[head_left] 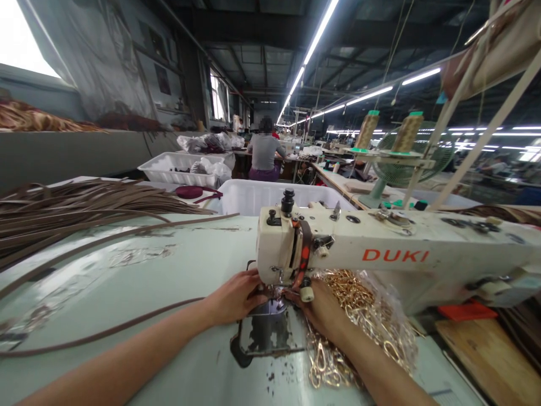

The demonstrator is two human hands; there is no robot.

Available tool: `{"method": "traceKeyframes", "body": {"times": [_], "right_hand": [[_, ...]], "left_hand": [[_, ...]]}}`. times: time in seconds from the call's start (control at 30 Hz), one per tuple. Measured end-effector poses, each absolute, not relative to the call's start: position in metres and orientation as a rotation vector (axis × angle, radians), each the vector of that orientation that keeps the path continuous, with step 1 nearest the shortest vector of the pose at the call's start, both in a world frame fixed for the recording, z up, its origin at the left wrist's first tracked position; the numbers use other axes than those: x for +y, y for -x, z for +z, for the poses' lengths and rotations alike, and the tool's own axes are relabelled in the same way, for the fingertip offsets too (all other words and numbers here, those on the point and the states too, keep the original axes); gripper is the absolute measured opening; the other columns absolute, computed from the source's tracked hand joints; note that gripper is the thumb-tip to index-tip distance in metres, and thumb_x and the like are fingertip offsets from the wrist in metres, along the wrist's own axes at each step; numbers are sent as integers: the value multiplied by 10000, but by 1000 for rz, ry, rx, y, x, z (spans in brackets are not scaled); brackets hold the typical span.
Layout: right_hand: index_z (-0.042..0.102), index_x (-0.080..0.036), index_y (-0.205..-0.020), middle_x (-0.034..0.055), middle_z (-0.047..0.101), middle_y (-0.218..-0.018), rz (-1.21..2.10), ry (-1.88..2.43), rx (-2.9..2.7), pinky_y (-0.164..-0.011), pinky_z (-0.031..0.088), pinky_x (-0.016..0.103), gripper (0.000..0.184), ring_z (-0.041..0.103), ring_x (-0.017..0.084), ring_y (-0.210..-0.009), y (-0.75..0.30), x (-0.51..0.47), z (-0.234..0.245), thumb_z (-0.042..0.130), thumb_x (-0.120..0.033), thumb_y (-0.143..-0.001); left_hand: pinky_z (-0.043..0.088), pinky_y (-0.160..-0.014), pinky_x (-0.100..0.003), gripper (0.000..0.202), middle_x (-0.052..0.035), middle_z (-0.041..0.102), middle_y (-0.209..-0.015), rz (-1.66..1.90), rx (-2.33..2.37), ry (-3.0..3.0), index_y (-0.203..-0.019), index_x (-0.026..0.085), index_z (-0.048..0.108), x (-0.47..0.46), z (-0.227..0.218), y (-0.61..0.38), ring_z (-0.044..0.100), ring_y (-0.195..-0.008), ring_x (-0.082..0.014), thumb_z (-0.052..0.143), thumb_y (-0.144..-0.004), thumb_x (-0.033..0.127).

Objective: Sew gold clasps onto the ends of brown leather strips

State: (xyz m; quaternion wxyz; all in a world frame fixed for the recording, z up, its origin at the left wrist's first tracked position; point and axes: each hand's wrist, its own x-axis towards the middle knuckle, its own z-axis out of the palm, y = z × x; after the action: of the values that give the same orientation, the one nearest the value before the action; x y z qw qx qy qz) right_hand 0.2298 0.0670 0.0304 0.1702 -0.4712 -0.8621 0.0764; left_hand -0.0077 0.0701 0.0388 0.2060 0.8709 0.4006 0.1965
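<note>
My left hand [236, 296] is closed beside the needle area of a cream sewing machine [279, 248], its fingertips pinching a narrow brown strap [127, 324]. From there the strap runs left in a long curve over the table. My right hand [319, 307] is on the other side of the presser foot, fingers bent and drawn together. Its fingertips are partly hidden by the machine head, so what they grip cannot be made out. Below the needle lies a worn metal plate [273, 332]. Gold metal clasps [349, 299] in a clear plastic bag lie right beside my right forearm.
Many brown straps [84, 206] are heaped at the left. Behind the machine stands a white bin [274, 192], with another white bin [181, 169] farther left. Thread cones [408, 132] and a green fan [412, 155] are at the right. A person [265, 152] sits ahead, back turned.
</note>
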Motion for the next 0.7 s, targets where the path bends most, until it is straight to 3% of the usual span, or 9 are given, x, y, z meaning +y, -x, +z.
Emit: {"method": "traceKeyframes", "body": {"times": [0.13,0.3,0.4,0.7], "right_hand": [[709,-182,-859,78,689,-904,251,1379,-2429,-783,440,282,192,627,213,-903,-227,64,34,529,-232,-903],[704,-197,-1007,85,688,-997,329,1400,-2424,-824,447,308,211,618,236,-974,-224,60,42,594,-330,-886],[711,-191,-962,84,689,-990,340,1376,-2417,-827,447,306,228,617,242,-974,-225,60,43,639,-378,-851],[708,-174,-765,70,694,-866,248,1363,-2443,-742,435,270,209,627,199,-830,-226,62,40,563,-256,-890]], "left_hand": [[462,-846,-273,211,-26,639,-1003,546,1144,-2415,-1078,206,595,69,38,6,604,-936,-205,512,-885,229],[455,-837,-288,133,-24,638,-893,553,1199,-2417,-966,193,602,66,35,6,609,-881,-208,501,-898,249],[453,-825,-280,110,-18,632,-875,564,1194,-2428,-940,193,600,66,35,6,612,-869,-202,511,-894,238],[463,-781,-253,189,-19,645,-930,577,1129,-2437,-1060,205,601,65,40,6,615,-878,-192,505,-901,237]]}}
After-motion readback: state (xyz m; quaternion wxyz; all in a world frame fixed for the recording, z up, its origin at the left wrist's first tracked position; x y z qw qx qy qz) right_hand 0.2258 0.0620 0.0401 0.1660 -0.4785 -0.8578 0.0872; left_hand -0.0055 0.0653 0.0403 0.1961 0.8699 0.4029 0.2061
